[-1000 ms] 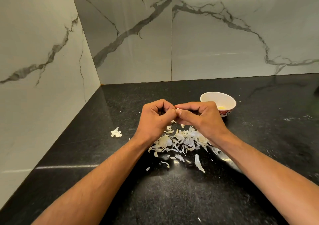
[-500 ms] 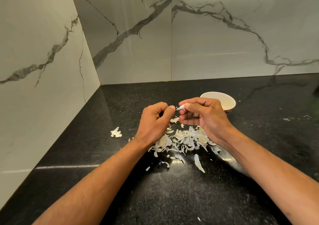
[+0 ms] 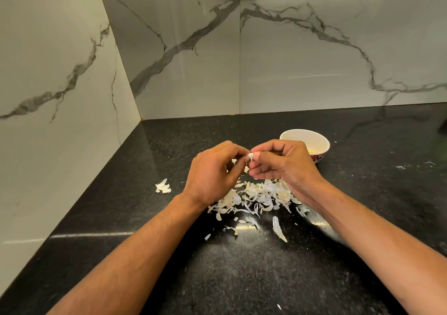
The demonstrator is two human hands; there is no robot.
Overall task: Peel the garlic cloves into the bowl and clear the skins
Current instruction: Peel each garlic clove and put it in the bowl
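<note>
Head view: we have brought our hands together again over the bench [image 3: 145, 218]. Half a second ago they stood a little apart, the right hand [image 3: 281, 167] lifting a pale sliver. Now the left hand [image 3: 212, 169] has closed the gap, and both pinch the garlic clove [image 3: 250, 156] between their fingertips, above the heap of skins [image 3: 256, 197]. We judge this as another strip of skin being taken up, so the clove is not yet bare and not ready for the bowl [image 3: 305, 143], which stands just behind the right hand. Only a small white tip of the clove shows; it seems to point up and slightly left, but the fingers hide too much to tell its long axis. A stray scrap [image 3: 163, 186] lies apart, left of the heap.
</note>
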